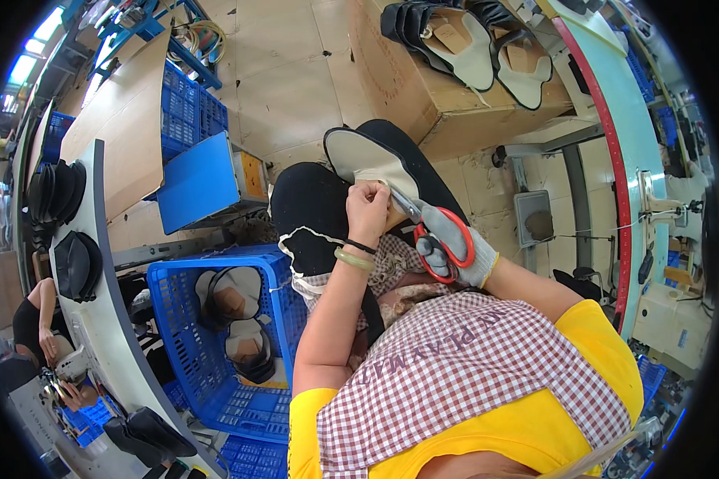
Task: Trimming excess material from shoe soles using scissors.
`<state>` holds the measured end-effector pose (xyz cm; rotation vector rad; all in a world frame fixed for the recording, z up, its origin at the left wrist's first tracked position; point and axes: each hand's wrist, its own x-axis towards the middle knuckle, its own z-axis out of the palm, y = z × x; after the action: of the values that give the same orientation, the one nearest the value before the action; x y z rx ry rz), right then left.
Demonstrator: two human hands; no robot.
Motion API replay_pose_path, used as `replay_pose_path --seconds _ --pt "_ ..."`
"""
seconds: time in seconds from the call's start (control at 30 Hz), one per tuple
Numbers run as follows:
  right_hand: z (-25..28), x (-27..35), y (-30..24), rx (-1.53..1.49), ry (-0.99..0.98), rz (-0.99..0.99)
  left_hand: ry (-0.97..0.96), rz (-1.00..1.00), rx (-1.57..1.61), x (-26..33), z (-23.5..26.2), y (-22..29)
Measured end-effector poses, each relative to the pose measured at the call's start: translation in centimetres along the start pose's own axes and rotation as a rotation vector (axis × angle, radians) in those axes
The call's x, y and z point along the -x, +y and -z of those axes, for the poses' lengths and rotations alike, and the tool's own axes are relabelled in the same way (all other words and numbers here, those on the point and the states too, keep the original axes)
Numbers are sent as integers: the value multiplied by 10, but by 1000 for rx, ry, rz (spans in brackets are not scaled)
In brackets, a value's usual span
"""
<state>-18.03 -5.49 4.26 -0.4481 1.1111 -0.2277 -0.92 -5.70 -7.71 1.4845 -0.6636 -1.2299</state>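
A shoe upper (364, 152), white-lined with a dark edge, lies across my knees. My left hand (367, 209), bare, is closed in a pinch at its near end. In a grey-white knitted glove, my right hand (465, 246) is closed around scissors (408, 206) with red handles. The blades point up and left, and their tips are beside the left fingers, at the upper's near end. Those fingers hide the exact spot where blades and material meet. A thin pale trimmed strip (284, 248) hangs in a curl over my left knee.
To my left stands a blue plastic crate (178, 342) holding several shoe uppers. More uppers sit on a cardboard box (446, 120) ahead. Dark pieces lie along a grey bench (118, 351) at left, with another person's hand (48, 345) beyond it. A red-edged table (643, 160) runs along the right.
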Motion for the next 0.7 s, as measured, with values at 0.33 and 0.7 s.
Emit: replay_pose_path --seconds 0.33,0.7 --pt "8 -11 -18 187 -87 83 47 -9 94 8 0 4" --pt "2 -9 -78 493 -70 -121 -140 109 270 16 15 12"
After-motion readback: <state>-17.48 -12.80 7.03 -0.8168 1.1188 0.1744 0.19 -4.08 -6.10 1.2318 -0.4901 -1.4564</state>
